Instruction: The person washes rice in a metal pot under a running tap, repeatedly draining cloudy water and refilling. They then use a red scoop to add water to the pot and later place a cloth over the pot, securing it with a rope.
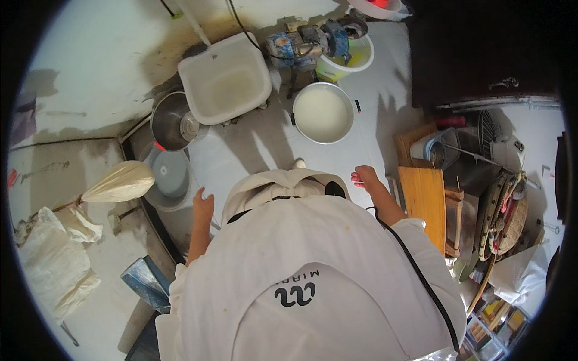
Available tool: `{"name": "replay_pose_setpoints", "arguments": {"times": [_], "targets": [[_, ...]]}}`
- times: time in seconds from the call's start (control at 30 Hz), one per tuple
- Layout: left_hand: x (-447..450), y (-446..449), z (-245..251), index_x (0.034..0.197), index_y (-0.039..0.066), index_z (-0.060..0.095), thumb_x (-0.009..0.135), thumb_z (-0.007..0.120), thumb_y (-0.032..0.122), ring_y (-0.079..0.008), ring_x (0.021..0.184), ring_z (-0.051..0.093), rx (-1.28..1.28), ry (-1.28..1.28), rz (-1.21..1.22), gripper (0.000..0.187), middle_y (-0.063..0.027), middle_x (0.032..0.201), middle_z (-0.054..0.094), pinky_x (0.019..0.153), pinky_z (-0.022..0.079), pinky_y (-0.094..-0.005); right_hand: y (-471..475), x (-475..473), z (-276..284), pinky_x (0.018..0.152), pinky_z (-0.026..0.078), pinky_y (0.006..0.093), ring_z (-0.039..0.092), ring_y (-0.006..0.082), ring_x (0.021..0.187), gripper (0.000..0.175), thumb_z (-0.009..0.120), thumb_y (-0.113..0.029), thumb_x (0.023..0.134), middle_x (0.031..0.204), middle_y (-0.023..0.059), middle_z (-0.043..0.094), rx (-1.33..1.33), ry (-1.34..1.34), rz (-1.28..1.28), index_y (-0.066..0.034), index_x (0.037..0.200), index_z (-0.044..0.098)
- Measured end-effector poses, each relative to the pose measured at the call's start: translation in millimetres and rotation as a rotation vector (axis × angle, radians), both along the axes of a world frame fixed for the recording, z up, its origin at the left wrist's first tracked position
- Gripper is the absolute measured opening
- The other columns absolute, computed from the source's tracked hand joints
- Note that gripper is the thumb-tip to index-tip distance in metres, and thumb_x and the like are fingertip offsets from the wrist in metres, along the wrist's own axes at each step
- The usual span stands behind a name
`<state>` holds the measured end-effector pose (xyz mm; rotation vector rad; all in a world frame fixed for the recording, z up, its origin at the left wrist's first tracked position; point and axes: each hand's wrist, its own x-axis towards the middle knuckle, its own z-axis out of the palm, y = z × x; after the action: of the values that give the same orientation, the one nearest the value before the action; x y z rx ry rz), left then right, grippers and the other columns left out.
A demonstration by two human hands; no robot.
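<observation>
My left hand (pixel 204 204) hangs beside my body with thumb and fingers apart and nothing in it. Nearest to it stands a round grey basin (pixel 169 173), with a steel pot (pixel 163 122) tilted above its far side. On my other side, my right hand (pixel 365 177) is also empty, its fingers loosely spread over the tiled floor. Ahead of me a round metal pot with dark handles (pixel 323 113) holds a whitish liquid. Past it, a blue motor-driven machine (pixel 307 43) sits by a yellow-green bucket with a white rim (pixel 366 58).
A white square sink (pixel 188 83) is at the far wall. A full cloth bag (pixel 122 182) and limp cloths (pixel 54 261) hang at the left. Along the right are a wooden board (pixel 422 205), a blue plastic container (pixel 422 146) and woven trays (pixel 510 221).
</observation>
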<state>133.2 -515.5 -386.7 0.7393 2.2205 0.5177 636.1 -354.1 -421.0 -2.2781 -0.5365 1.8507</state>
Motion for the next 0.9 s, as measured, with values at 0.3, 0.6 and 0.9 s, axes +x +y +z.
{"name": "replay_pose_setpoints", "arguments": {"times": [0.3,0.6,0.9], "targets": [[-64.7,-228.0,-156.8,0.074,0.003,0.059,0.072,0.054,0.017,-0.0316,0.073,0.057,-0.421,0.462,-0.958,0.015,-0.0165,0.073,0.058,0.064,0.045,-0.0432,16.2,-31.1,11.6,0.061,0.045,0.0371,0.057,0.0180,0.068,0.027,0.049,-0.017,0.076,0.081,0.0066,0.058,-0.017,-0.059,0.111,-0.0059,0.100,0.051],[-39.2,-183.7,-117.7,0.089,0.005,0.062,0.072,0.052,0.021,-0.0329,0.091,0.056,-0.508,0.398,-0.681,0.025,-0.0201,0.095,0.059,0.077,0.045,-0.0406,59.7,-75.1,1.1,0.056,0.046,0.0383,0.058,0.0241,0.066,0.022,0.055,-0.023,0.073,0.075,0.0118,0.061,0.264,-0.448,0.876,-0.0042,0.082,0.060],[-13.4,-105.6,-49.6,0.116,-0.003,0.046,0.067,0.053,0.026,-0.0352,0.107,0.048,-0.241,-0.020,0.375,0.057,-0.0260,0.111,0.051,0.090,0.038,-0.0361,80.1,-130.7,36.8,0.060,0.044,0.0293,0.055,0.0140,0.070,0.033,0.055,-0.027,0.076,0.082,0.0025,0.058,0.236,0.141,0.510,-0.0076,0.103,0.054]]}}
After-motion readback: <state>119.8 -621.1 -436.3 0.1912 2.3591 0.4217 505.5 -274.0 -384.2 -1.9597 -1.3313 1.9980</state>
